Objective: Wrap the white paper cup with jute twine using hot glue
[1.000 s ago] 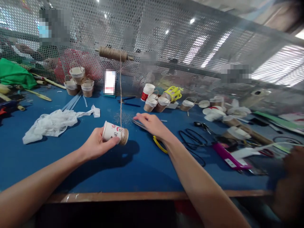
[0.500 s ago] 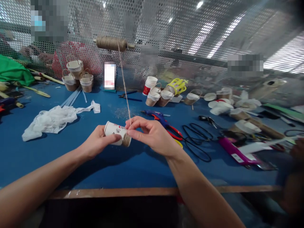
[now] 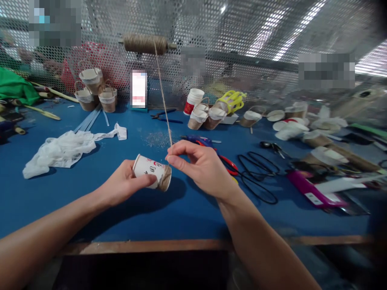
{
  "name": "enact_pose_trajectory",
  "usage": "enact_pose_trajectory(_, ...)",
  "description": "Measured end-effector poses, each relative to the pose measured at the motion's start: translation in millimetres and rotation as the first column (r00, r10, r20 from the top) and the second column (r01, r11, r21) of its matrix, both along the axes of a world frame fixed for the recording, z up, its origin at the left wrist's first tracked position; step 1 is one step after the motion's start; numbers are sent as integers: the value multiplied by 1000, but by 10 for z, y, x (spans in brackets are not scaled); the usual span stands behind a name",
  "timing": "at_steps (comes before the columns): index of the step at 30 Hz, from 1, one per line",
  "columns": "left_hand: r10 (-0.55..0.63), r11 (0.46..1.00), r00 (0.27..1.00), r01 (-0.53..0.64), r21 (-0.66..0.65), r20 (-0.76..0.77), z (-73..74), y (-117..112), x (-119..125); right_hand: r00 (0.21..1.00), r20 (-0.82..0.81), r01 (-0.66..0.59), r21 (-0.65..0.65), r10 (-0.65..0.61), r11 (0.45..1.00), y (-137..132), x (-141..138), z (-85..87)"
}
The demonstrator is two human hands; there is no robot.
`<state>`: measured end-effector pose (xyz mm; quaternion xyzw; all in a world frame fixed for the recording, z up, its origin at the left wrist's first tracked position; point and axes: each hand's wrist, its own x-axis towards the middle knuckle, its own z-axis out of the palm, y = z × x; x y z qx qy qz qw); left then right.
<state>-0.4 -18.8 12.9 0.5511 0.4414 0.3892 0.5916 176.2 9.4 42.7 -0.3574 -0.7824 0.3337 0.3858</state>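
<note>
My left hand (image 3: 123,185) grips a small white paper cup (image 3: 148,170) lying on its side above the blue table (image 3: 90,201); its base end is wrapped in brown twine. My right hand (image 3: 202,165) pinches the twine strand (image 3: 163,100) just right of the cup. The strand runs taut up to a twine spool (image 3: 145,43) on a rod at the mesh screen.
Crumpled white plastic (image 3: 60,149) lies at left. Twine-wrapped cups (image 3: 90,90) stand at the back left, more cups (image 3: 202,114) at centre back. A glue gun (image 3: 208,147), black cable (image 3: 256,173) and a magenta tool (image 3: 311,189) lie right. A person sits behind the mesh.
My right hand left the table by the glue gun, came to the cup and took the twine in a pinch. The cup shifted slightly right with the left hand.
</note>
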Motion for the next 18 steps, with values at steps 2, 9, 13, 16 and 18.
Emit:
enact_pose_trajectory(2,-5,1000,1000,5,18,-25,-4,-7,-1,1000,6,12,-8,-12,1000,13,-9,-16)
enact_pose_trajectory(9,-18,999,1000,18,37,-14,11,-36,-7,998,37,61,-89,-58,994,38,-31,-44)
enact_pose_trajectory(13,-37,998,999,37,59,7,6,-39,-11,996,58,69,-115,-63,991,48,-34,-52)
enact_pose_trajectory(16,-46,996,999,46,79,-1,7,-51,-14,997,55,65,-155,-57,986,50,-34,-61)
enact_pose_trajectory(18,-51,994,999,52,94,-10,9,-60,-15,998,45,62,-193,-54,979,48,-36,-69)
